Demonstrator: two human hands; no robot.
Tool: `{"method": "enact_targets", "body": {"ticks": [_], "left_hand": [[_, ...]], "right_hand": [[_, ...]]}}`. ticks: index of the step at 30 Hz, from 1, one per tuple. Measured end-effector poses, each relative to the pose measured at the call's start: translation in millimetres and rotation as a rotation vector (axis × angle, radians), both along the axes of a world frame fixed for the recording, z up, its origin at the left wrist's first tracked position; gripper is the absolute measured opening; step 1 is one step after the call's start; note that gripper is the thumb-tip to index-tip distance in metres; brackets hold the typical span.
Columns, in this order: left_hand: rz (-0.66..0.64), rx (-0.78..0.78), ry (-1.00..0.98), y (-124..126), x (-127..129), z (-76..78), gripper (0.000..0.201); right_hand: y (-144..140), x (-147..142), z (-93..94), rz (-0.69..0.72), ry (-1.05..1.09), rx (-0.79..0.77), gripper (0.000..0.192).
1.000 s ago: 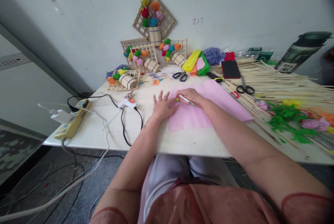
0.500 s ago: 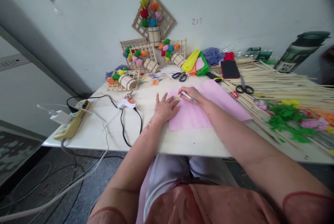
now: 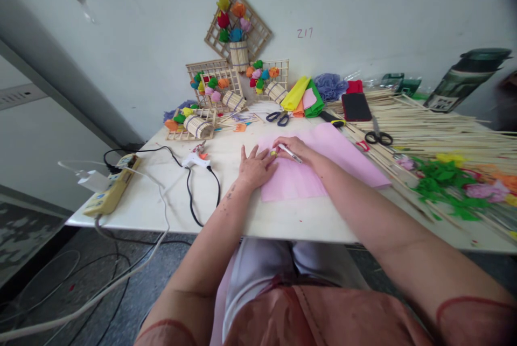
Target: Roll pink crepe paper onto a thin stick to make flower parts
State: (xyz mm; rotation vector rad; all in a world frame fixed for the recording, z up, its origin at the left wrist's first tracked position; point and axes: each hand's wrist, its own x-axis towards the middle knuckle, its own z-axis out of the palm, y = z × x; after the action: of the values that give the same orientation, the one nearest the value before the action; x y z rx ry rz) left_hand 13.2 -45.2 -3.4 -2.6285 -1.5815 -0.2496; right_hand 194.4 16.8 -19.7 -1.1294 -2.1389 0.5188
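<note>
Fingers of right hand gripping slim white pen; left hand splayed at edge of pale pink, faintly creased sheet; small yellow piece between.

"What could we read?"
"We made out one marking, '217', handwritten in reddish strokes on the wall, to the right of the diamond-shaped lattice."
"Was its first character surely a 2?"
"We could not tell; it looked just as much like a Z."
"And the bottle, far right of that lattice?"
"Its pale label bore dark marks, too small for us to read."
</note>
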Motion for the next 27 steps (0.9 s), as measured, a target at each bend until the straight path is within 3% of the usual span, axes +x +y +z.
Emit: {"method": "enact_targets", "body": {"ticks": [18,27], "left_hand": [[0.048,-0.017,0.056,-2.5,3.9,0.5,0.047],[0.036,0.062,0.083,-3.7,5.9,-1.5,0.051]], "right_hand": [[-2.5,-2.4,2.2,-0.036,0.035,0.012,0.022],[-5.3,-11.7,13.6,-0.146,0.448,-0.14,0.037]]}}
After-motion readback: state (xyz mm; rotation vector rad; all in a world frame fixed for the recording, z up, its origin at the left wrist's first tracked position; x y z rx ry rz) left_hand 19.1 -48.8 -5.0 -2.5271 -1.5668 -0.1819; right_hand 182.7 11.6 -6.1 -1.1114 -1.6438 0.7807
